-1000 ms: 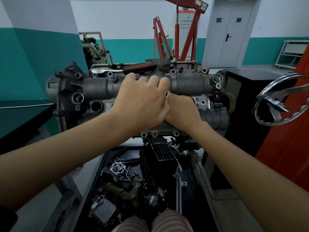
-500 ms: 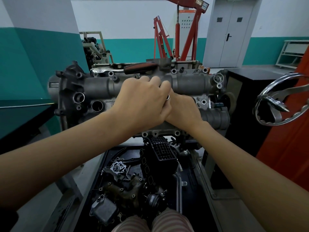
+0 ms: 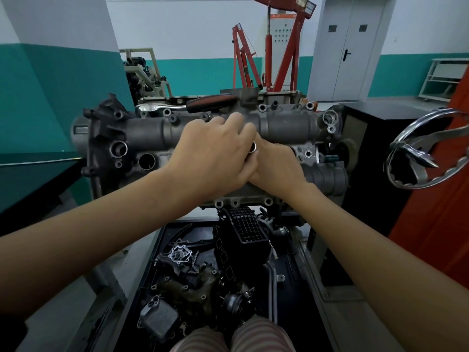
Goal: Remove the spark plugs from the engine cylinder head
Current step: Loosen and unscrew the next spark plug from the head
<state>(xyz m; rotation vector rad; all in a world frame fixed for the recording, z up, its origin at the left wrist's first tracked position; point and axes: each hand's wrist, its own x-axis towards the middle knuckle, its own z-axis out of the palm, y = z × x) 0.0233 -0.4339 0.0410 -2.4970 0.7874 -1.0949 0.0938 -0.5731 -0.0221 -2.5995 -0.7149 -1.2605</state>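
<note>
Working a spark plug tool by hand at the middle of the cylinder head.
Nearest you, a black tray of loose engine parts (image 3: 215,270) sits below; above it your left hand (image 3: 215,156) and right hand (image 3: 276,166) close together round a small shiny metal socket end (image 3: 252,147) on the grey cast-metal cylinder head (image 3: 142,138). The plug itself is hidden; judging by this, you're loosening it, so next lift straight out. A red-handled ratchet (image 3: 210,102) lies behind.
</note>
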